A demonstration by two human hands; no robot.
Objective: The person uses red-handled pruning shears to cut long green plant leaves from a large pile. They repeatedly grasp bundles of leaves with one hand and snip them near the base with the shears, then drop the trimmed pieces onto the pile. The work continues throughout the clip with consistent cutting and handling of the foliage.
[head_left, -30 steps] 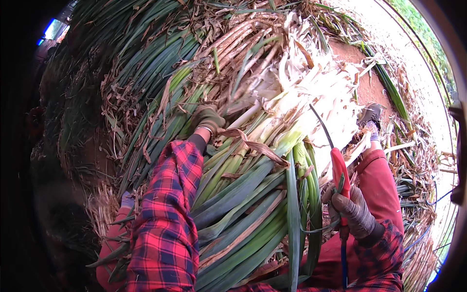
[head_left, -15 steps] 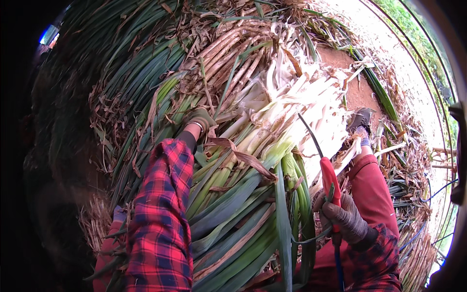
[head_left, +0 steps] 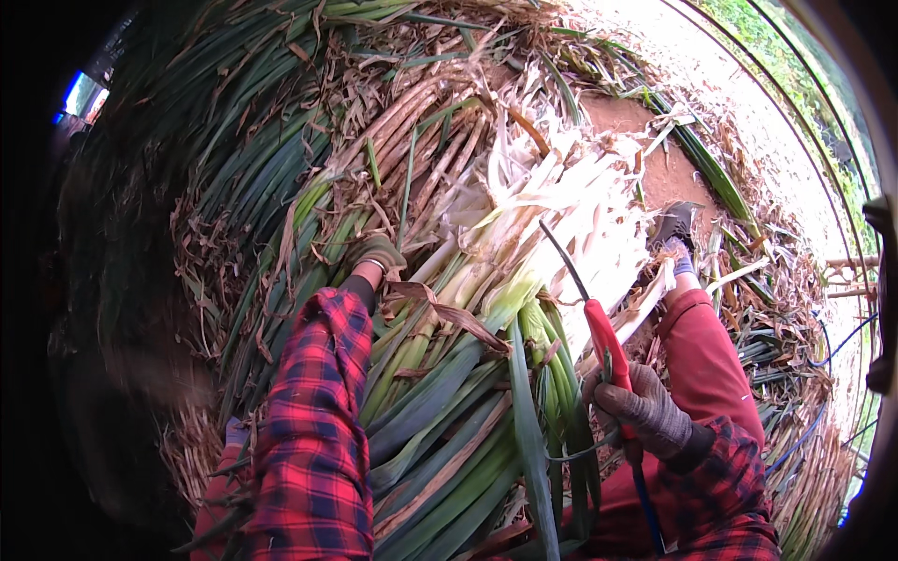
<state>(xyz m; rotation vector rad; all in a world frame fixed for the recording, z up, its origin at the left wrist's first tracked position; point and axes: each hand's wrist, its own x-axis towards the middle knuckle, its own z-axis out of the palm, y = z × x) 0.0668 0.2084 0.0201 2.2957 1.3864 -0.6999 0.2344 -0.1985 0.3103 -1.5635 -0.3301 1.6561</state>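
A thick heap of leeks point(head_left: 440, 439), or large green onions, lies in front of me, with green leaves toward me and white stalks point(head_left: 580, 206) pointing away. My left hand point(head_left: 376, 251), in a greenish striped glove, is curled down into the stalks on the heap's left side; its fingertips are hidden among leaves. In a grey glove, my right hand point(head_left: 645, 409) grips a knife point(head_left: 608, 341) with a red handle. Its thin, dark, curved blade points up and left over the white stalks. Something blue trails below the handle.
Darker leek leaves point(head_left: 262, 178) cover the far left. Brown dry stalks point(head_left: 412, 112) lie beyond my left hand. Bare reddish soil point(head_left: 655, 150) shows near my shoe point(head_left: 675, 222). Dry husks and a blue cord point(head_left: 809, 435) lie to the right, before curved hoops.
My right hand has moved slightly left and up with the knife, relative to the stalks. The view has shifted a little; my left hand stays at the same place in the heap.
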